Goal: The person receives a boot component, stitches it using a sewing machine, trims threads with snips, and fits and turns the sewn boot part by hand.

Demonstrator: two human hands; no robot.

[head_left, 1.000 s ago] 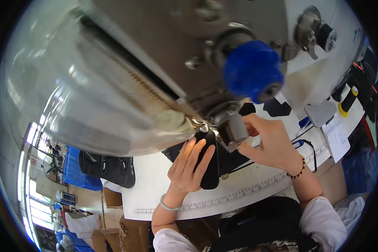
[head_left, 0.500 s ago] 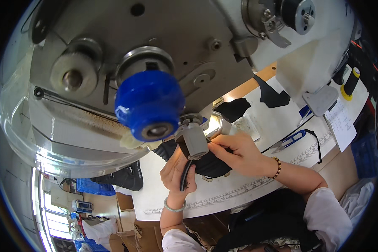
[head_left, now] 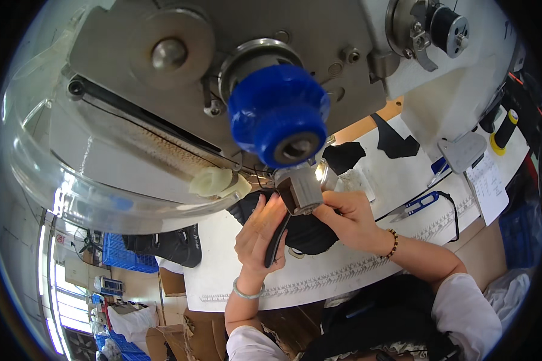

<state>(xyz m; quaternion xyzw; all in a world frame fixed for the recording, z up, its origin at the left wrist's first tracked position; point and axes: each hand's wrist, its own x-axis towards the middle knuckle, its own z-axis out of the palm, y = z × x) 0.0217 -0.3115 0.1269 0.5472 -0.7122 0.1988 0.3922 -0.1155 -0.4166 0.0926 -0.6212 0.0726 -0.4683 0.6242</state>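
Both hands are at a black fabric piece [head_left: 313,233] under the grey metal head end of a sewing machine [head_left: 307,191]. My left hand [head_left: 259,231] grips its left side, with a dark padded edge running along the palm and the fingers reaching up beside the machine's foot area. Close on the other side, my right hand [head_left: 356,219] pinches the piece's right edge between thumb and fingers. The needle and the stitching spot are hidden behind the metal part. A big blue knob [head_left: 277,111] juts out above my hands.
A clear plastic shield [head_left: 102,210] curves at the left. Blue-handled thread snips [head_left: 421,203], cut black pieces [head_left: 394,137], a written sheet [head_left: 486,180] and a black thread spool [head_left: 504,131] lie at right. A black shoe [head_left: 168,245] sits at the table's left; a ruler strip [head_left: 343,272] follows the front edge.
The view has shifted, so the machine and its blue knob appear further right and higher. My left fingers have straightened somewhat along the fabric piece; my right hand keeps its pinch.
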